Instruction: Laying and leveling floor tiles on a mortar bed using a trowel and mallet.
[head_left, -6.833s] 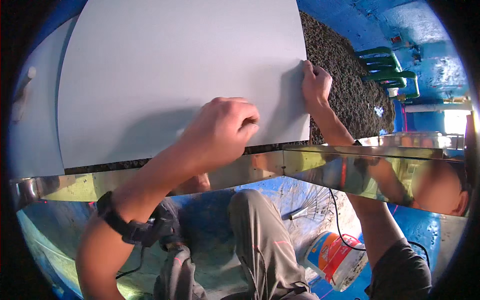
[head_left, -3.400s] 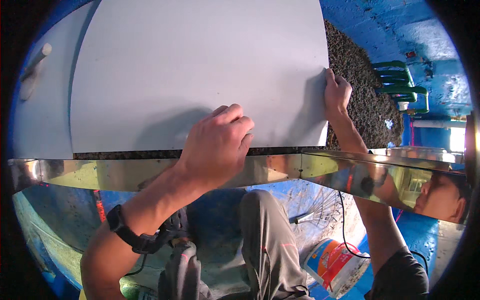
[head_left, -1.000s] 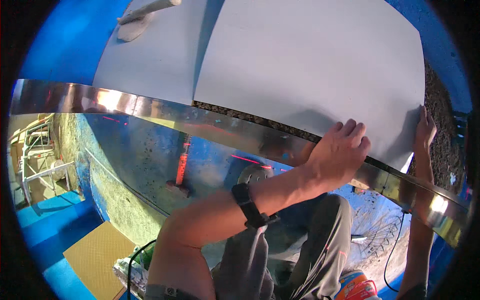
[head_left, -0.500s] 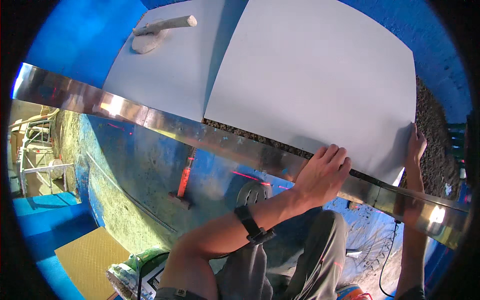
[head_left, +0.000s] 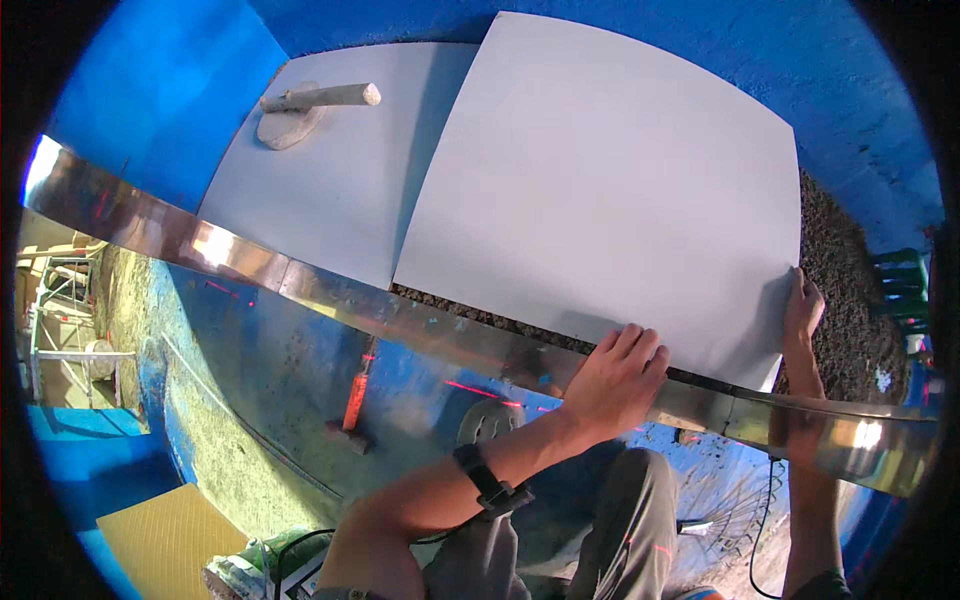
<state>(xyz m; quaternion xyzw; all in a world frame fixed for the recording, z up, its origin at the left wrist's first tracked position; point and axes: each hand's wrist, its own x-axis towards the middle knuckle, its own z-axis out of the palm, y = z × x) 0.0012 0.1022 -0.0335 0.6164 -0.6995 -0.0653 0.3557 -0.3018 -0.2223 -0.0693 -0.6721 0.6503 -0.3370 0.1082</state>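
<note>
No lettering legible

No words, numbers or signs can be read. Toward seven o'clock, at the lower edge of the view, a crumpled bag (head_left: pixel 238 568) in pale green and white has a dark-and-pale patch on it; the patch is too small, and too far cut off, to make out as print. Near five o'clock, right at the lower edge, only a sliver of an orange-and-blue surface (head_left: pixel 703 594) shows, too little to tell whether it carries lettering.
</note>
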